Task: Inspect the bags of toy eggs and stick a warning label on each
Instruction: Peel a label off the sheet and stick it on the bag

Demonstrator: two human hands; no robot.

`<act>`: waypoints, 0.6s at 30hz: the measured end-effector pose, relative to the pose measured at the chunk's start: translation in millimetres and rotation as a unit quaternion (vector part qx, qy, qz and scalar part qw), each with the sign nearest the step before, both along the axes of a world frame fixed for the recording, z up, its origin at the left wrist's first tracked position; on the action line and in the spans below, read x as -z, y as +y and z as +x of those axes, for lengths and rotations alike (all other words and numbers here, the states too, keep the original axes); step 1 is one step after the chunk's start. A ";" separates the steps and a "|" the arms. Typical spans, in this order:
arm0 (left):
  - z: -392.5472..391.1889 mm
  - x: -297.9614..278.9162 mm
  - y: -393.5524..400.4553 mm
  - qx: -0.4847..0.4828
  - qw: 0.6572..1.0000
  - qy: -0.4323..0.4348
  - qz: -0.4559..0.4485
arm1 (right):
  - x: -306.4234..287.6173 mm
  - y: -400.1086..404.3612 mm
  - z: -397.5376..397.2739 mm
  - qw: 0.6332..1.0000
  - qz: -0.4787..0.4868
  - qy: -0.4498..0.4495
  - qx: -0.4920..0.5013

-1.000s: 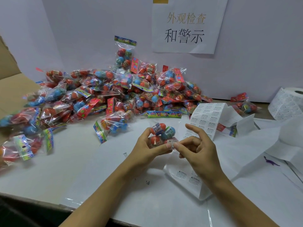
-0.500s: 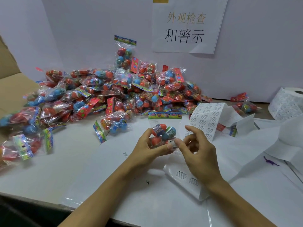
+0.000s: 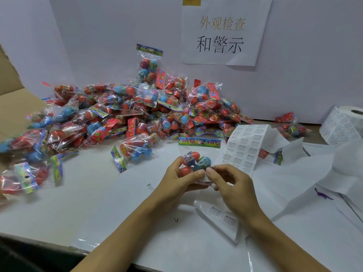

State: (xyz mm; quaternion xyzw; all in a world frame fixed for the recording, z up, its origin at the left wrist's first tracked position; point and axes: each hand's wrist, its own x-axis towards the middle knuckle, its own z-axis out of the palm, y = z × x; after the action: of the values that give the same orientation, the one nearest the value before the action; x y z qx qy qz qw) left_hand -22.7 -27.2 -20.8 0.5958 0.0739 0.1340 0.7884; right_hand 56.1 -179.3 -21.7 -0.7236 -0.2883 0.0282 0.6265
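Crinkly clear bag, both hands pinching label.

Surroundings of the work area on the white counter.
A paper sign with printed characters hangs on the white back wall at 12 o'clock; a cardboard box flap lies at 9 o'clock; a small purple toy dinosaur rests at 3 o'clock.

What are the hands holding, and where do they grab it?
The left hand grips a bag of toy eggs around its lower, egg-filled part. The right hand pinches a warning label against it.
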 end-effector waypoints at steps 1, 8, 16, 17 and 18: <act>0.5 0.0 0.5 0.003 1.000 0.001 -0.005 | -0.6 -0.4 0.1 1.000 0.002 -0.005 -0.003; 0.9 -2.0 1.2 0.000 1.000 0.005 -0.018 | -2.6 -1.0 -1.1 1.000 0.009 -0.005 -0.005; 0.3 -3.2 4.8 -0.016 0.999 -0.003 -0.042 | -3.9 -0.7 -4.1 1.000 0.001 0.010 -0.029; 0.6 -3.2 5.2 -0.015 0.999 0.000 -0.042 | -4.1 -0.8 -3.6 0.999 0.001 0.009 -0.031; 0.8 -2.9 5.5 -0.014 0.999 0.004 -0.042 | -4.3 -1.5 -2.9 0.999 0.001 0.009 -0.035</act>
State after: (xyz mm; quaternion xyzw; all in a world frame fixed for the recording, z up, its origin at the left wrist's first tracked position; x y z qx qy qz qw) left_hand -21.9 -21.7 -17.9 0.5618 0.0910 0.1395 0.8104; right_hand 53.2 -180.8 -17.4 -0.7121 -0.3079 0.0567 0.6283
